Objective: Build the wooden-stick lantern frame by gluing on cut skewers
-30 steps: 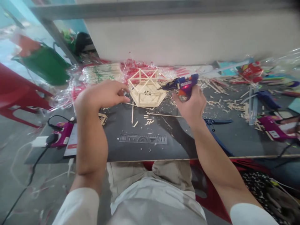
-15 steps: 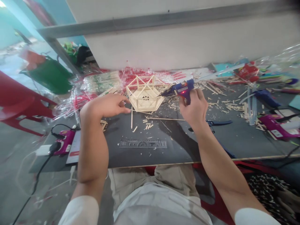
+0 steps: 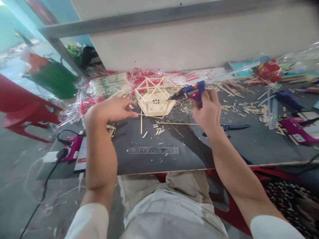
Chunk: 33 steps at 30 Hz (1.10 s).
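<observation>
A hexagonal frame of thin wooden sticks (image 3: 156, 103) stands on the dark table. My right hand (image 3: 207, 108) is wrapped round a blue glue gun (image 3: 193, 91) with a small red light on it. The nozzle points left, at the right side of the frame. On the frame's left, my left hand (image 3: 121, 109) pinches the end of a thin wooden stick (image 3: 149, 116), which runs to the right along the frame's lower edge. Another stick (image 3: 141, 123) lies below the frame, near several short cut pieces (image 3: 159, 131).
A clear ruler (image 3: 154, 149) lies near the table's front edge. Dark-handled pliers (image 3: 235, 127) are by my right wrist. Purple power strips (image 3: 72, 148) sit at both sides. Plastic-wrapped sticks (image 3: 108, 84) and wood scraps line the back.
The view has shifted slightly. The stick in my left hand now shows along the frame's lower edge. The glue gun stays at the frame's right side.
</observation>
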Motion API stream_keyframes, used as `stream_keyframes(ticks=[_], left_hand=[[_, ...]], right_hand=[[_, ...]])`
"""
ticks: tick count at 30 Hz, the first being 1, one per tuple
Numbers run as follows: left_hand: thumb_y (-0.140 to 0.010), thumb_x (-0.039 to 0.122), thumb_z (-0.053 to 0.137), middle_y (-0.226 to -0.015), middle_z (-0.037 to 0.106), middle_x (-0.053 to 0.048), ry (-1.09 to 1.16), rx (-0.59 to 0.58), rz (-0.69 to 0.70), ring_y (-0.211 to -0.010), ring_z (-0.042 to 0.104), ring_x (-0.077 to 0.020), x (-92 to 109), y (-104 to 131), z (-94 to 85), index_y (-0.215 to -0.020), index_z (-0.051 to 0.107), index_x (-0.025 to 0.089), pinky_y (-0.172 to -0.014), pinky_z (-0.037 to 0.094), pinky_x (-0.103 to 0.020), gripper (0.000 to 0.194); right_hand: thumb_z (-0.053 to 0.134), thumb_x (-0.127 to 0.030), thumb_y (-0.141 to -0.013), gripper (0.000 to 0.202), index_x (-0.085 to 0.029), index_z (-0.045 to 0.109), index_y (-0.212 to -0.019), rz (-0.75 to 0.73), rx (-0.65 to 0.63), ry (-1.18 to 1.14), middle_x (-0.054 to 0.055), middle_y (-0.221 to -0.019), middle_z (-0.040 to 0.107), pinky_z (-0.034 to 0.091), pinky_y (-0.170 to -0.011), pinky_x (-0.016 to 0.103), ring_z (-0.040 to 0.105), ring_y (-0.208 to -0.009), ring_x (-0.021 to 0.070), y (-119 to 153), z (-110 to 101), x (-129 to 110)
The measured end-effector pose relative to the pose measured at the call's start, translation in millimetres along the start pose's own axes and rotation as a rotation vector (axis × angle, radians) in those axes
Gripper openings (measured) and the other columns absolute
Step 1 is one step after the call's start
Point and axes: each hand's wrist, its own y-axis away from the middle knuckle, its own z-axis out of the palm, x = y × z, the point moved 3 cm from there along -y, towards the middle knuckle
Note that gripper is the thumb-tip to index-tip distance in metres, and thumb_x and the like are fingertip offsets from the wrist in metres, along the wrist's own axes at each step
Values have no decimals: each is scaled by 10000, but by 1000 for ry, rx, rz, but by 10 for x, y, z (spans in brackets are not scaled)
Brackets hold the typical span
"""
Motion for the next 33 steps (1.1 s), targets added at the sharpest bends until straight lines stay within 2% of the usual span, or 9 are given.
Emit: stream_keyframes(ticks=[4,9,22,33], left_hand=[[-873,689,524,-1401,706,-89,-23,19,3,-1219,671,-308,-32,-18,-1,-1531,551,268,-1012,497,-358,782],[-854,692,533,-1411,701,-93,24,3,1,-1246,667,-308,-61,-27,1,-1567,519,247,-1039,487,-353,840],[-851,703,529,-1385,716,-92,2,14,-5,-1207,679,-313,-64,-14,-16,-1558,537,257,-1028,493,-371,835],[-866,665,531,-1403,696,-107,-51,-1,-1,-1219,663,-316,95,-8,-14,-1489,593,248,-1031,481,-371,752]], right_hand=[[544,-274,-921,363,-219,604,-1274,-5,-4,23,187,-1268,637,599,-811,455,673,-1094,338,-5,-15,-4],[538,-257,-915,376,-222,601,-1284,-3,-13,45,174,-1263,650,596,-805,441,679,-1078,329,-16,-45,-2],[554,-242,-913,386,-220,604,-1295,0,-38,48,168,-1255,654,593,-824,446,680,-1099,335,-23,-84,32],[580,-280,-930,326,-254,620,-1252,5,-48,48,134,-1241,656,605,-858,450,671,-1120,317,-23,-58,78]])
